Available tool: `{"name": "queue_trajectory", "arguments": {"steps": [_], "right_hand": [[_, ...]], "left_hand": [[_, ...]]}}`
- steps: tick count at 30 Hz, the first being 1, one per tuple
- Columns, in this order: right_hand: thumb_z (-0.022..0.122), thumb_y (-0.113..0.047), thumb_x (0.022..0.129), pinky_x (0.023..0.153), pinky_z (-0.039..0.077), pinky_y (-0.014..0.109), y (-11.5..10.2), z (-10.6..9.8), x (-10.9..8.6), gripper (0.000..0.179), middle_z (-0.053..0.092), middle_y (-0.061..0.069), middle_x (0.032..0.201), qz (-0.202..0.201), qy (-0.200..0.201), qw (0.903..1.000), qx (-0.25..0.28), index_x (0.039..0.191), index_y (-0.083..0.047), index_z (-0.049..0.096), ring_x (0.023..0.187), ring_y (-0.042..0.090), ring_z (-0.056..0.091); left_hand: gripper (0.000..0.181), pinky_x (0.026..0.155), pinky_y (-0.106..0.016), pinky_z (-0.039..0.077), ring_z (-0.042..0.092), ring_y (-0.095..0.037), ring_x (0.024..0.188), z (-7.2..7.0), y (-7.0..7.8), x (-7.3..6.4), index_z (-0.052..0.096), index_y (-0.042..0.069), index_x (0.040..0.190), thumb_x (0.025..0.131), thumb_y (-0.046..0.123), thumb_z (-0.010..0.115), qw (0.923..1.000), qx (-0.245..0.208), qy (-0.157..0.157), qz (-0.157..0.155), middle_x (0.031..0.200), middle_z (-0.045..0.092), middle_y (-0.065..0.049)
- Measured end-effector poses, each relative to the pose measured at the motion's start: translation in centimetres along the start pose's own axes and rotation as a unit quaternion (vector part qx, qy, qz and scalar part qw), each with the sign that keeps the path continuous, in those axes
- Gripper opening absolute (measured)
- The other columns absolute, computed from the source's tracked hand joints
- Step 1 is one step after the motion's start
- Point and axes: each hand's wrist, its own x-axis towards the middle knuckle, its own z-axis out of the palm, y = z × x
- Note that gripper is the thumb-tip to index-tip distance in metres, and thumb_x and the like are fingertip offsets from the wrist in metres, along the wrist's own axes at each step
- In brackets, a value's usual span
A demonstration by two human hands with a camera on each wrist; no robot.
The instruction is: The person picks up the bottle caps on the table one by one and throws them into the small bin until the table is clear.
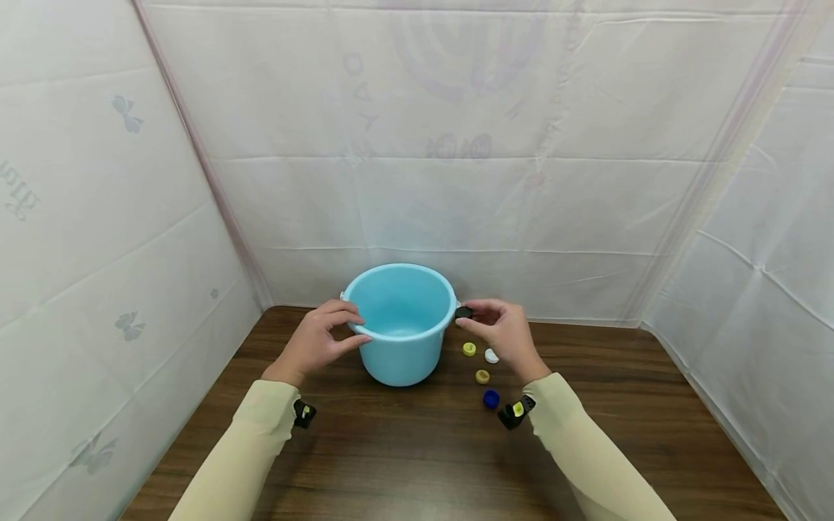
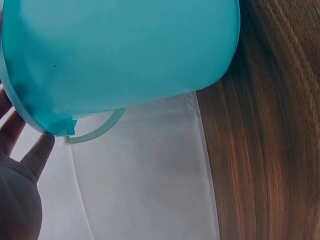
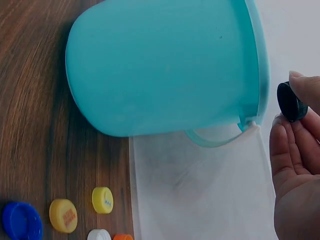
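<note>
A light blue bucket [image 1: 400, 362] stands upright on the table near the back wall. At its left rim is my left hand [image 1: 319, 336], the thumb at the outer edge and the fingertips over the rim, holding it. My right hand [image 1: 504, 333] pinches a black bottle cap [image 1: 464, 312] between thumb and fingers, just outside the right rim. In the right wrist view the black cap [image 3: 290, 102] shows its hollow side, apart from the bucket wall. The inside of the bucket shows only bare blue plastic in the head view.
Right of the bucket lie loose caps: a yellow cap [image 1: 469, 349], a white cap [image 1: 491, 355], a tan cap [image 1: 482, 376] and a blue cap [image 1: 491, 399]. An orange cap [image 3: 123, 237] shows in the right wrist view. White sheeting [image 1: 404, 202] encloses the wooden table [image 1: 391, 456].
</note>
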Motion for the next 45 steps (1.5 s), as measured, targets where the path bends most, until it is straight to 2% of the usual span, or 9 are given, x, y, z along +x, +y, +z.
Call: {"name": "queue_trajectory", "arguments": {"steps": [15,27,32,35,39,42,45], "right_hand": [[0.086,-0.024,0.086,0.078,0.063,0.024,-0.8,2.0,1.6,0.031,0.077,0.008,0.109,-0.01,0.011,0.9996,0.025,0.114,-0.013,0.078,0.097,0.02,0.073],[0.086,-0.027,0.085,0.077,0.064,0.025,-1.4,2.9,2.3,0.034,0.077,0.008,0.108,-0.002,0.01,0.999,0.043,0.115,-0.013,0.078,0.095,0.02,0.073],[0.087,-0.029,0.084,0.075,0.063,0.023,-1.1,3.4,2.7,0.036,0.077,0.009,0.106,-0.01,0.008,0.9992,0.038,0.115,-0.013,0.078,0.093,0.02,0.073],[0.087,-0.031,0.084,0.075,0.062,0.023,-1.1,3.5,2.9,0.036,0.077,0.01,0.107,-0.013,0.002,0.9992,0.038,0.115,-0.013,0.078,0.093,0.022,0.073],[0.086,-0.029,0.085,0.076,0.063,0.025,-1.2,3.7,3.1,0.033,0.077,0.008,0.105,-0.016,-0.001,0.9993,0.033,0.113,-0.015,0.078,0.093,0.021,0.073],[0.086,-0.027,0.085,0.078,0.064,0.027,-1.3,3.9,3.3,0.031,0.077,0.007,0.104,-0.018,0.003,0.9995,0.024,0.113,-0.015,0.078,0.092,0.019,0.074],[0.086,-0.027,0.085,0.079,0.064,0.027,-1.5,4.1,3.4,0.032,0.078,0.007,0.105,-0.017,0.005,0.9997,0.017,0.113,-0.014,0.078,0.091,0.018,0.074]], "left_hand": [[0.026,0.093,-0.045,0.061,0.066,-0.021,0.105,0.1,-0.2,0.1,0.08,0.01,0.095,0.075,0.021,0.093,1.0,-0.001,0.004,0.005,0.107,0.072,0.0],[0.026,0.092,-0.044,0.062,0.066,-0.02,0.105,0.2,-0.2,0.1,0.08,0.012,0.095,0.075,0.02,0.093,0.9999,-0.005,0.009,0.004,0.107,0.072,0.001],[0.026,0.093,-0.044,0.061,0.066,-0.021,0.105,0.2,-0.4,0.0,0.08,0.009,0.095,0.075,0.019,0.093,0.9999,-0.003,0.011,0.011,0.106,0.072,0.0],[0.027,0.095,-0.04,0.061,0.067,-0.021,0.105,0.2,-0.5,0.0,0.08,0.008,0.094,0.074,0.019,0.094,0.9998,-0.003,0.013,0.015,0.106,0.072,0.0],[0.027,0.098,-0.029,0.059,0.067,-0.021,0.105,0.3,-0.7,0.0,0.08,0.008,0.094,0.074,0.019,0.094,0.9997,-0.006,0.015,0.017,0.106,0.072,0.0],[0.027,0.097,-0.033,0.06,0.066,-0.021,0.105,0.3,-0.7,0.0,0.08,0.009,0.095,0.074,0.019,0.094,0.9998,-0.006,0.013,0.015,0.106,0.072,0.0],[0.027,0.095,-0.044,0.061,0.067,-0.021,0.106,0.3,-0.6,0.1,0.08,0.009,0.095,0.074,0.019,0.093,0.9999,-0.007,0.01,0.012,0.107,0.073,-0.001]]}}
